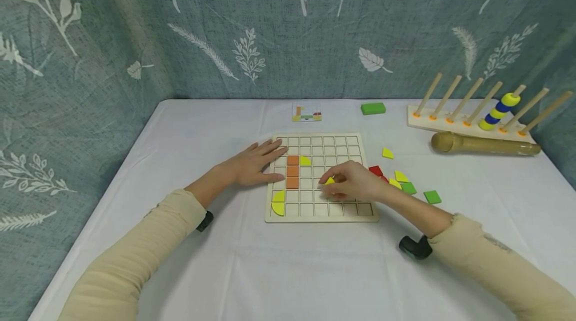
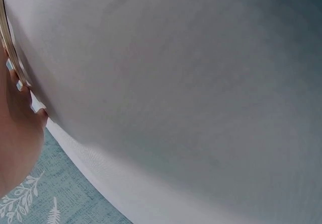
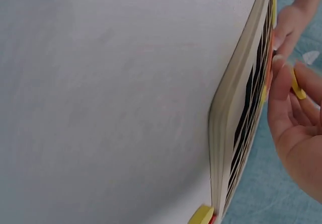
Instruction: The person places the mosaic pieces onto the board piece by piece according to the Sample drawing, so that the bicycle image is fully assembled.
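A wooden grid board [image 1: 315, 211] lies on the white table. Three orange squares [image 1: 293, 171] stand in a column on it, a yellow quarter piece [image 1: 305, 161] is beside the top one, and two yellow pieces [image 1: 278, 203] sit at the lower left. My left hand [image 1: 255, 165] rests on the board's left edge, fingers spread; it shows partly in the left wrist view [image 2: 20, 128]. Above the middle of the board, my right hand [image 1: 353, 181] pinches a yellow piece [image 1: 330, 181] between thumb and fingers, also visible in the right wrist view as a yellow piece [image 3: 297, 85].
Right of the board lie red pieces [image 1: 375, 171], yellow pieces [image 1: 401, 176] and green squares [image 1: 432, 197]. Behind it are a pattern card [image 1: 307, 111] and a green block [image 1: 373, 109]. A peg rack [image 1: 443, 124] with beads and a brown stick [image 1: 490, 146] lie at the back right.
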The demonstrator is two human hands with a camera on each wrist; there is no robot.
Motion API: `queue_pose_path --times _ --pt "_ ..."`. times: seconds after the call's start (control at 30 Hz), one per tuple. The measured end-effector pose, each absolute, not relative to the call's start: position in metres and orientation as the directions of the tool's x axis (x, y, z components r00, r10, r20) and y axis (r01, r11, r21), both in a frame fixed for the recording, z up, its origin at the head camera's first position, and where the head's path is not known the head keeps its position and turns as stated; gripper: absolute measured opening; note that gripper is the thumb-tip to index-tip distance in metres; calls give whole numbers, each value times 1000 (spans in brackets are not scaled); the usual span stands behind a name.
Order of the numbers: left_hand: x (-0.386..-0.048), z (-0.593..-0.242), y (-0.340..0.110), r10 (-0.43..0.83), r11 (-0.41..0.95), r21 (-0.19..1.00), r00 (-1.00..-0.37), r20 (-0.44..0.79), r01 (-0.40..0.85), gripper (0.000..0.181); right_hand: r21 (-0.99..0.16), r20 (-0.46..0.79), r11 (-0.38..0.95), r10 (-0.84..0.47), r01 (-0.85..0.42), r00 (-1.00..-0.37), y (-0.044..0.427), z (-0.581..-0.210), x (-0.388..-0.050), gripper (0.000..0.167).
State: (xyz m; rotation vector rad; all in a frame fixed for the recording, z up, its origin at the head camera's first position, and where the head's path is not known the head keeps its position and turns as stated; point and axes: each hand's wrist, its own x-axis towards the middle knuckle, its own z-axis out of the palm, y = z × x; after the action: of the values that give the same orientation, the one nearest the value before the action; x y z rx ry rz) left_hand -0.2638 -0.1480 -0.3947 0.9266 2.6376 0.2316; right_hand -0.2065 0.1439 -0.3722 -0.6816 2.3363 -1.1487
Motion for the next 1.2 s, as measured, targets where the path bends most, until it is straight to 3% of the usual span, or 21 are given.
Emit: queue_pose_path --times 0.2,0.4,0.7,1.2 --pt "-262 -394 -146 625 780 252 -735 -263 572 81 -816 -157 520 -621 -254 -768 134 -373 -208 30" --pt "-261 -393 -145 624 780 263 -735 -267 567 81 -858 -181 488 -577 -159 -796 125 -375 -209 21" --pt "-262 -393 -145 631 775 259 -729 -264 577 82 -876 -195 464 -593 -133 -781 111 -376 -208 21" --pt "-262 -392 -148 651 756 268 -726 -222 597 79 -825 -211 542 -559 -161 -802 84 -376 -206 13"
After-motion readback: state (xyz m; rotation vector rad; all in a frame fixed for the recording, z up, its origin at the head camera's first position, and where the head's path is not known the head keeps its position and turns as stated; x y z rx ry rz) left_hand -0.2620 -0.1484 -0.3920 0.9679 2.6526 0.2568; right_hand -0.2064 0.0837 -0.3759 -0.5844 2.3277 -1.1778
